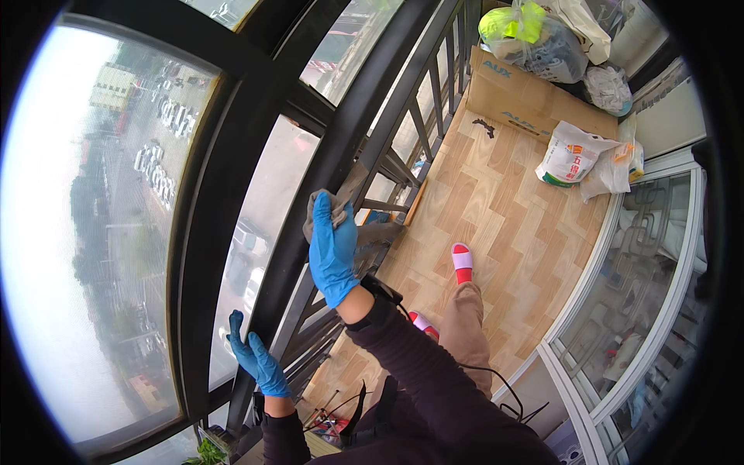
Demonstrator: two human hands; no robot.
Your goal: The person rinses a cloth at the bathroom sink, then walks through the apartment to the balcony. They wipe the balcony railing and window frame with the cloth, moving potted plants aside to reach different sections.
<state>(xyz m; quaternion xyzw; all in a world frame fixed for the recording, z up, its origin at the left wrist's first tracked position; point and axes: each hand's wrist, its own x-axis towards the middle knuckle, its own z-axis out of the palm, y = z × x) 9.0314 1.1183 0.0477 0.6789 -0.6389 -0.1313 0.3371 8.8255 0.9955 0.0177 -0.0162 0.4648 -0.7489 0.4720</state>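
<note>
My right hand (332, 260), in a blue glove, is closed on a crumpled grey cloth (319, 211). It presses the cloth at the dark horizontal window rail (332, 159), beside the metal railing (385, 132). Lower and to the left, my left hand (262, 366) wears a matching glove. Its fingers are stretched apart next to the window pane (260, 225) and the lower stretch of the rail; whether it rests on them I cannot tell. No object shows in that hand.
A long cardboard box (535, 97) stands at the far end, with stuffed plastic bags (535, 46) on top. A white sack (575, 155) leans before it. Sliding glass doors (643, 287) line the right. A dark scrap (484, 128) lies on the wood-patterned floor (515, 217).
</note>
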